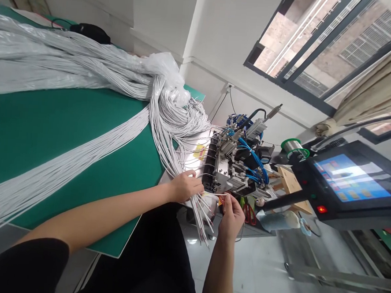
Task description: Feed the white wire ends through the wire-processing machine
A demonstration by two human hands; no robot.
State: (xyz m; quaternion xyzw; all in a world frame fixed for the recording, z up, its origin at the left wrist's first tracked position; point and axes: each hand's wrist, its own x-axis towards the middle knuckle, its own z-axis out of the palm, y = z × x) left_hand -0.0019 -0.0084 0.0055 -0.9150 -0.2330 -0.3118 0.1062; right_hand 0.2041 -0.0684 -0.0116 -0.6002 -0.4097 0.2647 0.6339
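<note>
My left hand (184, 185) is closed around a bunch of thin white wires (170, 131) at the edge of the green table (51, 129), right beside a small wire-processing machine (234, 166). My right hand (231, 217) pinches the end of one thin wire (216, 194) just in front of the machine's jaws. The wire ends fan out and hang down between my two hands. More white wires run in long bundles across the green mat.
A plastic-wrapped pile of white cable (71, 63) lies across the far table. A touch screen panel (352, 178) with a red lit button stands right of the machine, with a solder spool (293, 147) behind. A window (324, 44) sits above; grey floor lies below.
</note>
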